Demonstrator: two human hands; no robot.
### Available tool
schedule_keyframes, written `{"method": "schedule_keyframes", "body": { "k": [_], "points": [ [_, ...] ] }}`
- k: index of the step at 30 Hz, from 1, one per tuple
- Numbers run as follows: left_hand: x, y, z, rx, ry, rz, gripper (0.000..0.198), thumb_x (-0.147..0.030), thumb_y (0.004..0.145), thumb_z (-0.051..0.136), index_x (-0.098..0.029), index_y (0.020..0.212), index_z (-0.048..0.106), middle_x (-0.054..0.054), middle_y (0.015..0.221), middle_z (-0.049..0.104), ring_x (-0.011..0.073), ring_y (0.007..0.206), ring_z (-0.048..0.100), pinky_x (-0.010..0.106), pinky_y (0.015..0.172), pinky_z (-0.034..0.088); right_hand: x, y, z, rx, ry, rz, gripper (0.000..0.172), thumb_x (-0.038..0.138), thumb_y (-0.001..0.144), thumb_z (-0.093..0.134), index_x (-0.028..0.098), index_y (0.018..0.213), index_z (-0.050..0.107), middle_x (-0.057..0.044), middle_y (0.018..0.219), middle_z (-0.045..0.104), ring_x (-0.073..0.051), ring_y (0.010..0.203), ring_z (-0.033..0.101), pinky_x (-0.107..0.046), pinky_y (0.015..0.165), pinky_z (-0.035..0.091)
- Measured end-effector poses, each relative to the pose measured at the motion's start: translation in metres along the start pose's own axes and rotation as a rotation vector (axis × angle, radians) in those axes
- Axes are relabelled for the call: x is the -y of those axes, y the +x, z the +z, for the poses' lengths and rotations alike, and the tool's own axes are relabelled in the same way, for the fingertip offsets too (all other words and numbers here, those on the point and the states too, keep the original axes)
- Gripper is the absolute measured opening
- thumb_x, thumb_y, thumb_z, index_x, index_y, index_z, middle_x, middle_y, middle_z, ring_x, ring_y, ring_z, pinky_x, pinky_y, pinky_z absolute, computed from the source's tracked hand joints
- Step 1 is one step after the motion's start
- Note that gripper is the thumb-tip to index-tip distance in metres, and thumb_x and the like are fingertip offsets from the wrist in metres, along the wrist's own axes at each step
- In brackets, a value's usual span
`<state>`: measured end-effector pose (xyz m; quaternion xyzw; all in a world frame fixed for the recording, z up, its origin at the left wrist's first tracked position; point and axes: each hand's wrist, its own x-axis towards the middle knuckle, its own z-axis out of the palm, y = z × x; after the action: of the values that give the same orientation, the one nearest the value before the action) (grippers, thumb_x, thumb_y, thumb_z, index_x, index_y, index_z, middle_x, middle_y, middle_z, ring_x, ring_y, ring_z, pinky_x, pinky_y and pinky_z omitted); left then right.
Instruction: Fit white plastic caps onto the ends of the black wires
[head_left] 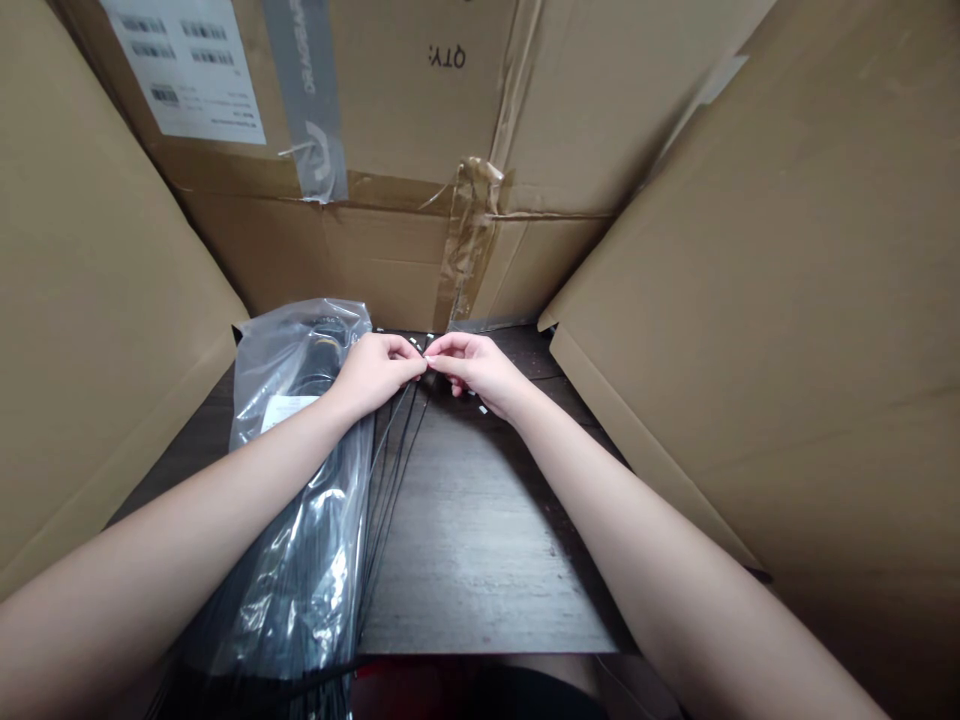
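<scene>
My left hand (384, 370) and my right hand (474, 368) meet over the dark table, thumbs and forefingers pinched together at their tips. Between them they grip the end of a thin black cable (390, 425); the tiny part at the fingertips is mostly covered. Several more thin black cables (397, 480) run from under the hands toward the near edge. Small white end pieces (482, 410) lie around the fingers. Left of the cables, partly under my left forearm, rests a clear plastic bag (300, 540) full of long black cables.
A large taped cardboard box (375, 240) with a printed label (187, 70) stands behind the hands. Cardboard panels close in on the left (97, 280) and right (780, 300). The dark wooden table (480, 560) ends just before my body.
</scene>
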<state>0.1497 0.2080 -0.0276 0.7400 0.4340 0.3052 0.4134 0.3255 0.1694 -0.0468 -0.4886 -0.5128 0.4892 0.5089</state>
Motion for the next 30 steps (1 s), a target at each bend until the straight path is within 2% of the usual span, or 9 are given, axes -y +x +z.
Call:
{"method": "schedule_keyframes", "body": {
  "k": [19,26,30],
  "points": [
    [-0.0041,-0.0019,-0.0013,0.063,0.021,0.019,0.018,-0.033,0.067,0.068,-0.015,0.067,0.072,0.002,0.060,0.065,0.0150,0.058,0.055,0.027,0.057,0.038,-0.0013,-0.0002,-0.0018,-0.003,-0.100,-0.025,0.015,0.025,0.069,0.080,0.014,0.078,0.073,-0.001,0.061,0.067,-0.007,0.039,0.048,-0.020,0.036,0.040],
    [-0.0021,-0.0008,0.0004,0.052,-0.003,-0.013,0.023,-0.036,0.069,0.067,-0.015,0.072,0.074,0.005,0.070,0.072,0.0161,0.062,0.061,0.028,0.063,0.045,-0.0040,0.0026,0.0016,-0.061,0.034,-0.011,0.018,0.024,0.065,0.079,0.016,0.077,0.068,0.006,0.052,0.054,-0.006,0.044,0.042,-0.018,0.037,0.042],
    [0.0015,0.0006,0.0010,0.048,0.051,-0.012,0.023,-0.036,0.072,0.064,-0.015,0.072,0.074,0.006,0.072,0.074,0.0165,0.063,0.062,0.028,0.063,0.045,-0.0025,0.0023,0.0015,-0.076,0.076,0.002,0.020,0.025,0.062,0.078,0.016,0.077,0.068,0.007,0.053,0.052,-0.006,0.045,0.042,-0.018,0.036,0.041]
  ]
}}
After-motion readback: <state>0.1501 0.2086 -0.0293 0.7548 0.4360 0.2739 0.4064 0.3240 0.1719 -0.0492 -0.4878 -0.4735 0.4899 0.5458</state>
